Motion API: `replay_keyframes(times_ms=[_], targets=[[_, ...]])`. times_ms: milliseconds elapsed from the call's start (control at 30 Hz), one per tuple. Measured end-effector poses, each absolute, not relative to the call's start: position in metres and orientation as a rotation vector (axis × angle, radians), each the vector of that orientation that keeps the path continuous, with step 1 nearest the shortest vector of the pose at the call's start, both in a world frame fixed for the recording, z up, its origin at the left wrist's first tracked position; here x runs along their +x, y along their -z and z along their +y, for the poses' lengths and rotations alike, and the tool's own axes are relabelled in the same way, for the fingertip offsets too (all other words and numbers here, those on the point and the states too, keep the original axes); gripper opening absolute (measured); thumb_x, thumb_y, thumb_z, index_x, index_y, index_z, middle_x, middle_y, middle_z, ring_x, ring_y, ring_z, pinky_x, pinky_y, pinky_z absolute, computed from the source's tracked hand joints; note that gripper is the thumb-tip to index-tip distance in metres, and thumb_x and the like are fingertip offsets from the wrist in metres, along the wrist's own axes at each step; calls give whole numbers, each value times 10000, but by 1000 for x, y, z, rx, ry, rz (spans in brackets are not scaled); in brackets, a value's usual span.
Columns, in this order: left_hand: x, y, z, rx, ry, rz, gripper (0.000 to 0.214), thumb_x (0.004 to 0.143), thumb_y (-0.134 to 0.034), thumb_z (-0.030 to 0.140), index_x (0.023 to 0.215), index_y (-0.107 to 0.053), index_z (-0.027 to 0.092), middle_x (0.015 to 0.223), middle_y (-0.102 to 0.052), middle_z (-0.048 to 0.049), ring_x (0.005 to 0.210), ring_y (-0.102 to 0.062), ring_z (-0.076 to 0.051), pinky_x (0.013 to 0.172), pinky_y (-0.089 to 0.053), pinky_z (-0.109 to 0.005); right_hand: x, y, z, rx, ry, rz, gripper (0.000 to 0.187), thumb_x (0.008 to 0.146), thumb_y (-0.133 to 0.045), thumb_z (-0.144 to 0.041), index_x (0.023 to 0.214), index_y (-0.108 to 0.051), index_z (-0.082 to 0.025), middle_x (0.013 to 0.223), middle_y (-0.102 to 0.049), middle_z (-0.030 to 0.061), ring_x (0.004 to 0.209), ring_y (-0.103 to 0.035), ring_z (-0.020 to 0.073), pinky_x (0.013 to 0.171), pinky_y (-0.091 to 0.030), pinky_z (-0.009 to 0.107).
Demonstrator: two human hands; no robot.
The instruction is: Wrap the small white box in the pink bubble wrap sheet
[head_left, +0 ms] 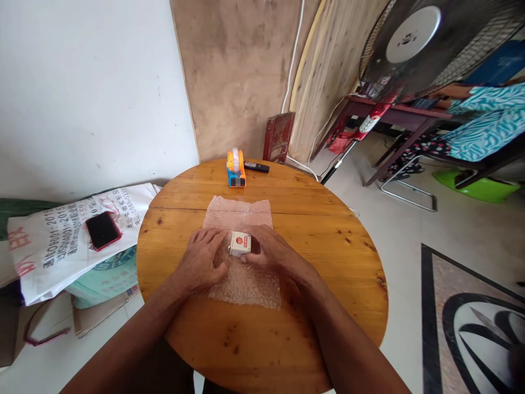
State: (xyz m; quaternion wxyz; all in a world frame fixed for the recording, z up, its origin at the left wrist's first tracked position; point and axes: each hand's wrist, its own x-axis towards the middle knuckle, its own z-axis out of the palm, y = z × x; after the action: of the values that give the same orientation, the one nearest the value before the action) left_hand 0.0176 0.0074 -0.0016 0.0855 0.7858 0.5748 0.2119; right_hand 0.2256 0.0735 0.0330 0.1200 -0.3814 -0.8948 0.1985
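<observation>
A sheet of bubble wrap (pixel 246 284) lies flat on the round wooden table (pixel 328 235). On its middle is a small white box (pixel 239 243) with a red round mark and red print. My right hand (pixel 266 249) is closed around the box's right side, its thumb at the near edge and its fingers over the far side. Just left of the box, my left hand (pixel 203 254) rests on the bubble wrap with thumb and fingers apart, holding nothing. The part of the box under my right hand is hidden.
An orange and blue tape dispenser (pixel 236 168) and a black handheld item (pixel 257 167) lie at the table's far edge. A phone (pixel 103 230) sits on white sacks (pixel 135 205) at left. A standing fan (pixel 371 120) and a seated person (pixel 479 131) are at right.
</observation>
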Motion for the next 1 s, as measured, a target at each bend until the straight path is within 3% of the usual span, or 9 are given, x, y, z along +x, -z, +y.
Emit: replay_keyframes(times_ms=[333, 733, 900, 1000], targets=[[15, 2, 7, 2359, -639, 1679, 692, 678, -544, 231, 1362, -474, 152, 1355, -538, -135, 1292, -440, -312, 1131, -288, -482, 225, -34, 74, -1085, -610, -2618, 413, 698, -730, -236, 1098, -637, -193, 1088, -688, 76, 981, -585, 249, 856, -419, 347], [13, 7, 8, 2352, -686, 1675, 666, 725, -547, 262, 1372, -448, 139, 1364, -539, -150, 1297, -453, -314, 1117, -316, -490, 223, -36, 75, -1070, -615, -2624, 398, 697, -745, -254, 1074, -645, -178, 1062, -687, 84, 958, -584, 249, 834, -419, 341], [6, -10, -7, 2305, -984, 1630, 491, 771, -521, 231, 1258, -527, 171, 1270, -598, -122, 1278, -475, -298, 1079, -373, -497, 222, -35, 73, -1087, -580, -2616, 357, 709, -742, -293, 1034, -639, -187, 1049, -686, 73, 943, -578, 248, 804, -411, 333], [7, -26, -34, 2496, -844, 1523, 383, 762, -583, 227, 1144, -597, 211, 1171, -640, -80, 1270, -481, -302, 1145, -256, -548, 223, -32, 74, -1079, -565, -2620, 368, 718, -740, -311, 1046, -630, -186, 1043, -681, 81, 946, -575, 251, 791, -411, 331]])
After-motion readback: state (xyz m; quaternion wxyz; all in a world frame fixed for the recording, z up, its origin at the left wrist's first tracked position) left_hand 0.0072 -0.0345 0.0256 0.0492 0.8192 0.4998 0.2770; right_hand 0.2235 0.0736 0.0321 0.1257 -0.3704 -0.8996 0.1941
